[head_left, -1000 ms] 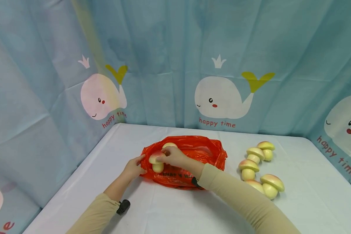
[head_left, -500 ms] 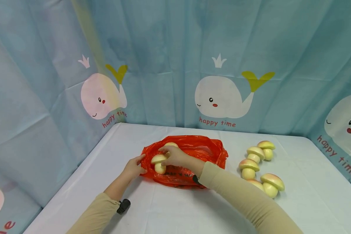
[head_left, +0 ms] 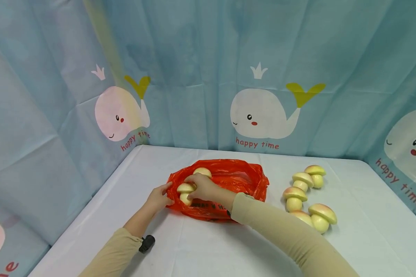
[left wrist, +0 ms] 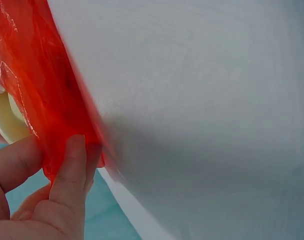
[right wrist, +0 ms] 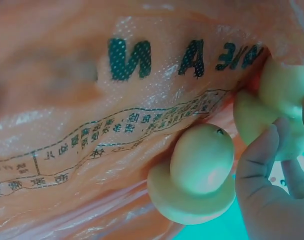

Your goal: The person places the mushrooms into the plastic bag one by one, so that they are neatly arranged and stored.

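A red plastic bag (head_left: 235, 179) lies with its mouth open on the white table. My left hand (head_left: 158, 199) pinches its left rim between thumb and fingers, as the left wrist view shows on the bag (left wrist: 52, 100). Inside the bag's left end, my right hand (head_left: 204, 187) holds a toy mushroom (head_left: 185, 188) with a pale yellow cap and stem; some fingers are hidden behind it. A second mushroom (head_left: 202, 171) sits behind my right hand in the bag. In the right wrist view, a mushroom (right wrist: 202, 160) lies stem toward the camera, beside the held mushroom (right wrist: 254, 117).
To the right of the bag, several pink-tinged yellow mushrooms (head_left: 294, 198) stand on the white table (head_left: 201, 250). My right sleeve (head_left: 280, 231) partly covers the nearest one. A blue curtain (head_left: 194, 77) with whale prints hangs behind the table and along the sides.
The mushroom in my right hand has shifted slightly, first right and down, then back left, and sits a little lower in the bag. My left hand stays on the rim.
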The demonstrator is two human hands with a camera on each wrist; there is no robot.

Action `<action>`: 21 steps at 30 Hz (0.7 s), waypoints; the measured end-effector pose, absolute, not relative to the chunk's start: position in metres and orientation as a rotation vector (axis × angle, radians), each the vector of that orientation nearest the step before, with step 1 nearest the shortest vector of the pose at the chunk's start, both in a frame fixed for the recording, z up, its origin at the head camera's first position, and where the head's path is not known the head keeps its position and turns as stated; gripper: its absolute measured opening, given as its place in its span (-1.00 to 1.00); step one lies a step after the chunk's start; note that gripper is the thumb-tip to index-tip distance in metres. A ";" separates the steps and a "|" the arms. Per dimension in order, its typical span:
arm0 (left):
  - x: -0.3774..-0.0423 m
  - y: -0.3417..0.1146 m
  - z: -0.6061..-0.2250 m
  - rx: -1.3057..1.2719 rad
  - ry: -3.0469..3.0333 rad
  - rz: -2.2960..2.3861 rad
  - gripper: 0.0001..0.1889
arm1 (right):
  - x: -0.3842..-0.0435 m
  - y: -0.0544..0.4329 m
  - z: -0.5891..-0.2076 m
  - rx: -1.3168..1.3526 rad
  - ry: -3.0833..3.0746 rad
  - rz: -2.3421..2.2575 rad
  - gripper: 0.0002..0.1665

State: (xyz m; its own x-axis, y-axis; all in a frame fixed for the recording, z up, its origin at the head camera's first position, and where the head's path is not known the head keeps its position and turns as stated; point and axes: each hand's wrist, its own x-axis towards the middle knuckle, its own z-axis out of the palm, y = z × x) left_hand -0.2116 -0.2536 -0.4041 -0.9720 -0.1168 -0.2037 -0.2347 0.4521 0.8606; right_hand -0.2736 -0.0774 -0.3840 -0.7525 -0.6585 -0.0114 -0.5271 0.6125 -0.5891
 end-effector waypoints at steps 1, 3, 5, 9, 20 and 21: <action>-0.212 -0.254 -0.404 -0.317 2.571 1.560 -0.26 | -0.273 -0.077 -0.384 -0.975 2.616 -0.837 -0.42; -0.212 -0.254 -0.404 -0.320 2.565 1.566 -0.26 | -0.273 -0.077 -0.383 -0.972 2.620 -0.826 -0.41; -0.211 -0.254 -0.403 -0.320 2.558 1.575 -0.26 | -0.274 -0.076 -0.383 -0.969 2.621 -0.814 -0.40; -0.212 -0.253 -0.404 -0.305 2.564 1.578 -0.26 | -0.278 -0.072 -0.382 -0.977 2.616 -0.798 -0.37; -0.210 -0.252 -0.400 -0.321 2.560 1.557 -0.27 | -0.283 -0.056 -0.366 -0.918 2.526 -0.928 -0.41; -0.210 -0.253 -0.400 -0.321 2.564 1.553 -0.27 | -0.283 -0.054 -0.362 -0.898 2.518 -0.946 -0.41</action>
